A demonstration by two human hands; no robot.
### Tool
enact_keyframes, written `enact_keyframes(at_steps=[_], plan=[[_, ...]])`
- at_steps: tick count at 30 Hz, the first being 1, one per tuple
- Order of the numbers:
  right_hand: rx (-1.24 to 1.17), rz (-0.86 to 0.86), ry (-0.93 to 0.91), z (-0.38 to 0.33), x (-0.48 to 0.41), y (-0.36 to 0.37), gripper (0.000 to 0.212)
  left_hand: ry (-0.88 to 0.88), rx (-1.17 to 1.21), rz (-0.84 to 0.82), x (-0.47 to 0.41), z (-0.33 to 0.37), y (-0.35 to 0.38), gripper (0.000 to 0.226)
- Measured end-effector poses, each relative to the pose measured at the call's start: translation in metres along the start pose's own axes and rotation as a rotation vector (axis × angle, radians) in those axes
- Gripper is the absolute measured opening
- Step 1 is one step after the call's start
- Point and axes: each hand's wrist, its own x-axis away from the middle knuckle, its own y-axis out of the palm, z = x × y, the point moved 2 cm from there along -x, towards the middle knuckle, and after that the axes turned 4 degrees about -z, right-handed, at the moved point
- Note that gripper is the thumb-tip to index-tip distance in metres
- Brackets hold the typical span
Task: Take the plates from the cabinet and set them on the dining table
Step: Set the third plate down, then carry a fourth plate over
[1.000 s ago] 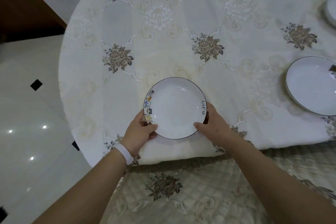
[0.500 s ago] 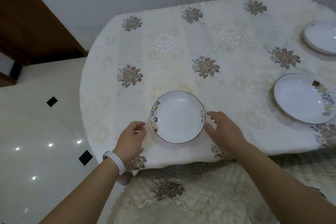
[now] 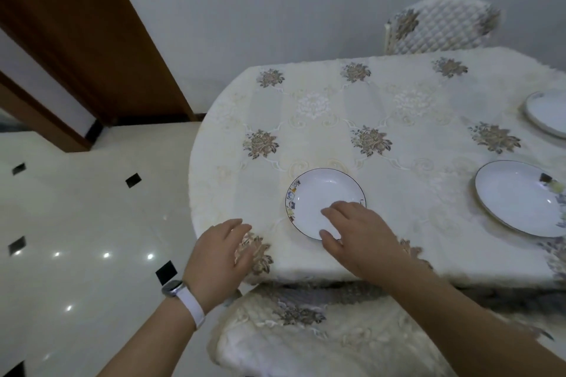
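Flat on the dining table (image 3: 422, 131), close to its near edge: a small white plate (image 3: 318, 197) with a thin dark rim line, little coloured pictures along its left rim and some lettering at the right. Over the plate's near right part, the right hand (image 3: 358, 236), palm down, fingers spread and loosely bent, gripping nothing; hard to tell whether the fingertips touch the plate or hover just above it. Left of the plate and apart from it, the left hand (image 3: 220, 257), palm down at the table's edge beside a brown flower of the tablecloth (image 3: 306, 131), fingers relaxed and close together, nothing held; contact with the cloth unclear. On the left wrist, a watch (image 3: 176, 288) with a white strap. Farther right on the table, well apart from the small plate, a larger white plate (image 3: 514, 196) with coloured marks at its right rim; beyond it, at the far right, part of a third plate (image 3: 548, 115). Under the table's near edge, a near chair (image 3: 306, 343) in a quilted cream cover; at the far side, a far chair (image 3: 444, 27) in a like cover, against a grey wall (image 3: 275, 9). To the left, glossy pale floor tiles (image 3: 76, 223) with small black squares, and a brown wooden door frame (image 3: 92, 24).
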Motion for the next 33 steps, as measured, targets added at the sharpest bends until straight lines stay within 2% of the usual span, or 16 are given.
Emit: enact_keyframes(at_steps=[9,16,24,33], plan=[[0.054,-0.02,-0.161,-0.09,0.002,0.003,0.041,0.008,-0.131,0.121,0.07,-0.034,-0.029,0.043],[0.073,-0.032,-0.293,-0.22,0.011,0.016,0.043,-0.095,-0.107,0.222,0.173,-0.101,-0.066,0.039],[0.096,-0.098,-0.509,-0.399,0.045,0.057,0.05,-0.304,-0.106,0.376,0.342,-0.193,-0.094,0.04],[0.087,-0.129,-0.827,-0.58,0.085,0.101,0.045,-0.619,-0.123,0.52,0.521,-0.259,-0.114,0.038]])
